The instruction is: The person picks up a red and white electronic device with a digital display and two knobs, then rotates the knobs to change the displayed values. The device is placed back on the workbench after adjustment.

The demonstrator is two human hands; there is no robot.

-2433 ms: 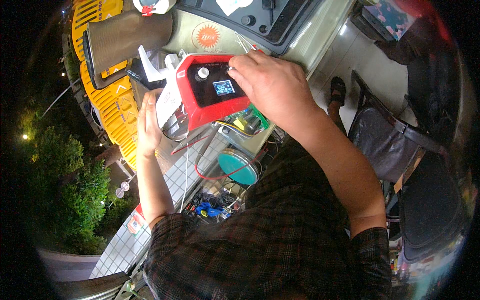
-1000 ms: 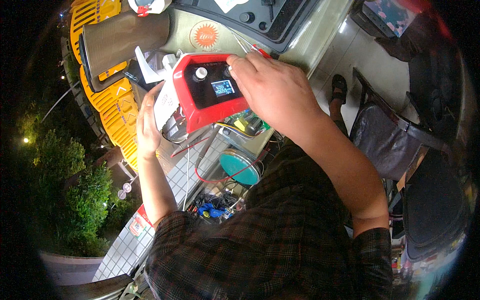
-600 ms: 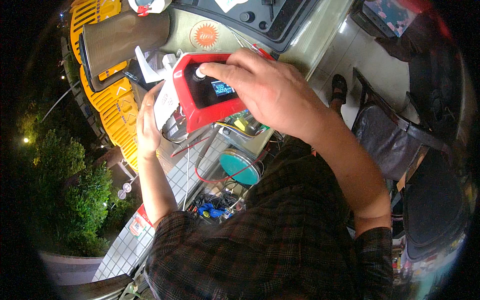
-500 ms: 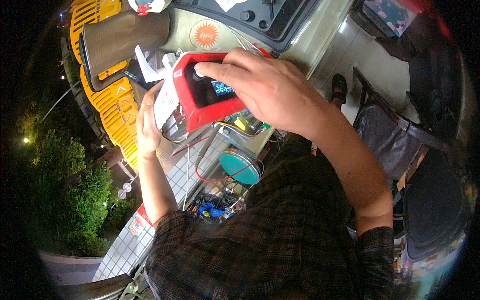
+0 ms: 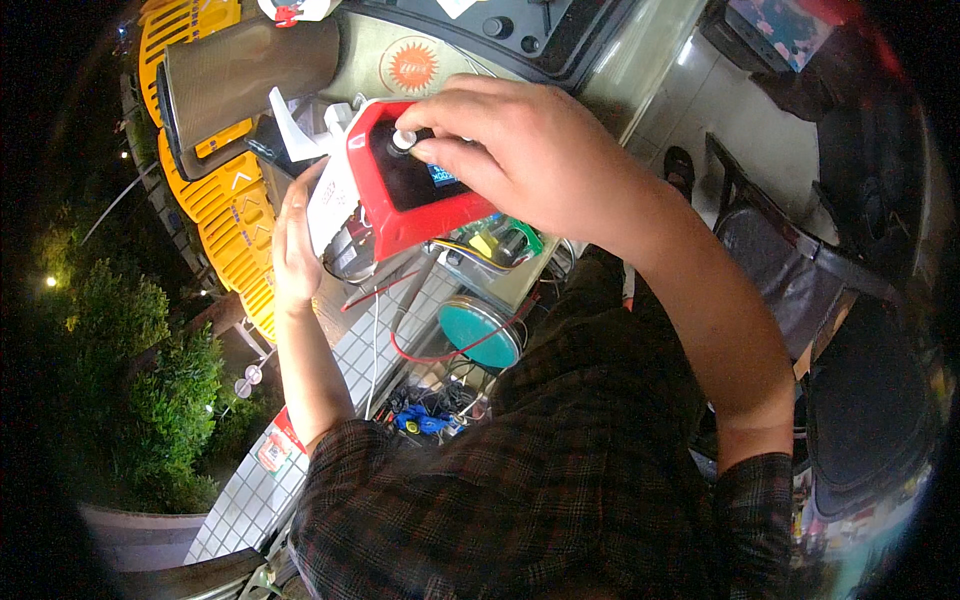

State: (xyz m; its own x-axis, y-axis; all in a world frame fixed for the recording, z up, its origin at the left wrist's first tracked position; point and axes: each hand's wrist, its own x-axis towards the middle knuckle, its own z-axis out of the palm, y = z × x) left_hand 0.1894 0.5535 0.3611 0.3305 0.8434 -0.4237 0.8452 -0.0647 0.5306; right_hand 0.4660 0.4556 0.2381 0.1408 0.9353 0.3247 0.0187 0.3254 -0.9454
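A red and white electronic device (image 5: 385, 228) with a black front panel, a small lit screen (image 5: 441, 174) and a white knob (image 5: 403, 139) is held tilted above the bench edge. My left hand (image 5: 296, 250) supports its white side from the left, the palm and some fingers hidden behind it. Over the front panel, my right hand (image 5: 510, 150) pinches the knob between thumb and forefinger. Its other fingers curl over the device's upper right side and cover part of the panel and the screen.
Below the device lie wires and small electronic parts (image 5: 490, 243). A round teal-lidded container (image 5: 478, 332) stands nearer, beside tangled cables and blue items (image 5: 425, 418). A black tray (image 5: 500, 40) lies at the back; yellow barriers (image 5: 225, 240) are to the left, a chair (image 5: 765, 265) to the right.
My right hand has shifted its grip: a single finger lay on the knob, and now thumb and forefinger pinch it. The hand covers more of the screen. My left hand stays put.
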